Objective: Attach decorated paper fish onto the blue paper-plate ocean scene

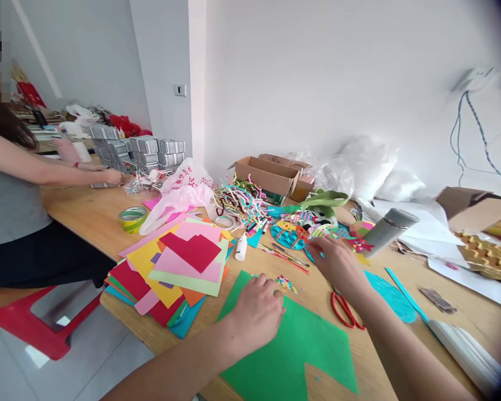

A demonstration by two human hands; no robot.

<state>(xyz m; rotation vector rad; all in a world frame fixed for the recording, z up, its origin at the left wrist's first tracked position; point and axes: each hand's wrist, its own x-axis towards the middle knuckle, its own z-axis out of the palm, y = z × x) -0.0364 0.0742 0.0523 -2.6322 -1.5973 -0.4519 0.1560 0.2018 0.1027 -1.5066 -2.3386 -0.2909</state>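
My left hand [259, 313] is over a large sheet of green paper [275, 356] with a square cut out of its near edge. Its fingers are curled down and together; what they may hold is hidden. Small coloured paper bits [286, 284] lie just beyond. My right hand [336, 259] reaches to patterned paper cutouts [303, 217] and a blue disc [290, 236]. Its fingers are bent in a pinch, and I cannot make out what is between them. Red-handled scissors [344, 309] lie under my right forearm.
Stacked coloured paper [192, 250], a white glue bottle [241, 247], green tape [133, 218] and fuzzy craft stems [242, 203] lie to the left. A grey flask [390, 231] and blue oval [390, 295] are right. A co-worker's hand [113, 176] works near stacked grey boxes [144, 150].
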